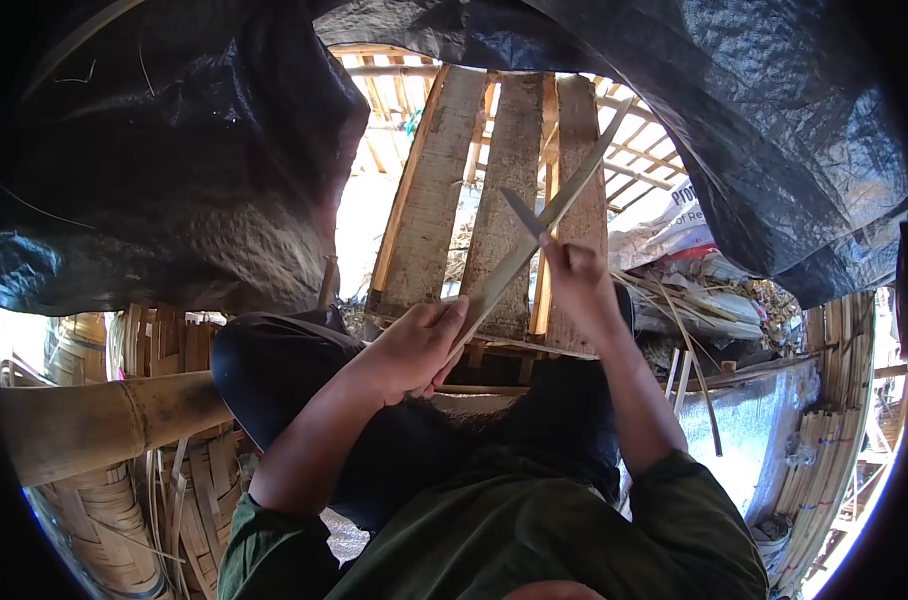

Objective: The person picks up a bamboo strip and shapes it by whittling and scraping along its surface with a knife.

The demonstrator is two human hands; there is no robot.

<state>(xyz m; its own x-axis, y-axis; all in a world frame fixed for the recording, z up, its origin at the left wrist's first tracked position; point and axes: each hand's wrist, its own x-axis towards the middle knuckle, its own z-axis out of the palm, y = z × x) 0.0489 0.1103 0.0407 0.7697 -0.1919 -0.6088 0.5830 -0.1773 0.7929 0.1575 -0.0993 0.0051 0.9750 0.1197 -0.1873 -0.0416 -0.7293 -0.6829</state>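
A long, pale bamboo strip (500,274) runs slantwise from my lap up toward the upper right. My left hand (419,345) is closed round its lower part, thumb along the top. Higher up, my right hand (578,280) is a fist on a knife, its handle hidden in the fingers. The knife's blade (519,210) points to the upper left and crosses the strip, right at its surface. Beyond both hands stands a wooden plank bench (504,200) with gaps between its boards.
Dark plastic sheeting (174,170) hangs at the left and right. A thick bamboo pole (114,425) lies level at my left, above woven bamboo baskets (94,530). Loose bamboo strips (699,315) and a printed white sack (664,230) are on the right, with bundled sticks (824,480) nearer me.
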